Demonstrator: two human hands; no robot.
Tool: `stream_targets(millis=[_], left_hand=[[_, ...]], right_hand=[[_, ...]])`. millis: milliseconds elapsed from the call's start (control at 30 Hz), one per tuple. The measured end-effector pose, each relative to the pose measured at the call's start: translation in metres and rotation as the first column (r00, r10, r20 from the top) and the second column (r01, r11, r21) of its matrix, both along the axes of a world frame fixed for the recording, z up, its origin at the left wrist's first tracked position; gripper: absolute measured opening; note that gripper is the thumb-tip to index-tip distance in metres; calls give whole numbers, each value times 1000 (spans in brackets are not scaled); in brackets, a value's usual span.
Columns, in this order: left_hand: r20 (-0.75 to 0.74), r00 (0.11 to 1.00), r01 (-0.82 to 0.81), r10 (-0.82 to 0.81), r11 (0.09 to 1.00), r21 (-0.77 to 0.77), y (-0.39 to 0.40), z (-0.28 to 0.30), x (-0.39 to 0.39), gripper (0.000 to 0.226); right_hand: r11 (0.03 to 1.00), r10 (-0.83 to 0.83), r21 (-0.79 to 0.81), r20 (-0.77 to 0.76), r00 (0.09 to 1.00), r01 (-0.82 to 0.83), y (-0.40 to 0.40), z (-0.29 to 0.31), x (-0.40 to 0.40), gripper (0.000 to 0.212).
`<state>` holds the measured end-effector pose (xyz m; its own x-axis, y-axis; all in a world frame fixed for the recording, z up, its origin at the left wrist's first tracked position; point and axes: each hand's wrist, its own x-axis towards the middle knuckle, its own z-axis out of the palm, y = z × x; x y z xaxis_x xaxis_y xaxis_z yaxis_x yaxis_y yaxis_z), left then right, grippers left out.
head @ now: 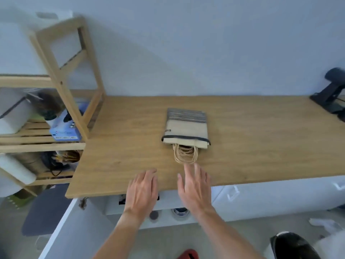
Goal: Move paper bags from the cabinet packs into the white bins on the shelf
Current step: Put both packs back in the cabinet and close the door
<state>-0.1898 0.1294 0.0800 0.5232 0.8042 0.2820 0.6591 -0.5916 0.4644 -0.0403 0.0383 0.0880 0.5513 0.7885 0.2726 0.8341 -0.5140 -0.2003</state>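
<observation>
Pack of paper bags [186, 128] lies flat on the table [261, 137], long axis running away, twine handles [185, 154] toward both empty hands, left hand [142, 189] and right hand [195, 187], fingers spread.

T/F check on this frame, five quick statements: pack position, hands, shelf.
1. The pack of beige paper bags lies flat on the wooden countertop. True.
2. The right hand grips the bags' twine handles. False: its fingers are spread and just short of the handles, holding nothing.
3. The left hand holds a paper bag. False: it is open and holds nothing, over the countertop's front edge.
4. The twine handles point toward the person. True.
5. The wooden slatted shelf unit stands to the right of the countertop. False: it stands at the left; a black stand sits at the right end.
</observation>
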Motion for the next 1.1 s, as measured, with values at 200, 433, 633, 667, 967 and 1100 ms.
stream_targets(millis=[200,433,633,667,967,1100], left_hand=[[48,990,-119,129,977,-179,81,14,101,39],[-7,982,-172,187,887,-429,165,-5,183,49],[-138,985,-145,101,920,-364,188,-22,218,38],[-143,982,-165,123,929,-331,190,-24,222,47],[-343,938,-111,45,978,-175,188,-36,222,68],[-520,853,1,-33,998,-63,171,-53,197,113]], right_hand=[[996,-70,-55,27,997,71,61,24,100,57],[881,182,-422,-112,977,-212,121,-1,185,101],[926,204,-309,-72,976,-217,149,-15,214,91],[942,156,-278,-135,979,-188,153,-16,215,97],[947,-203,-306,-318,926,102,165,-30,198,97],[954,-196,-270,-234,952,130,143,-35,173,95]])
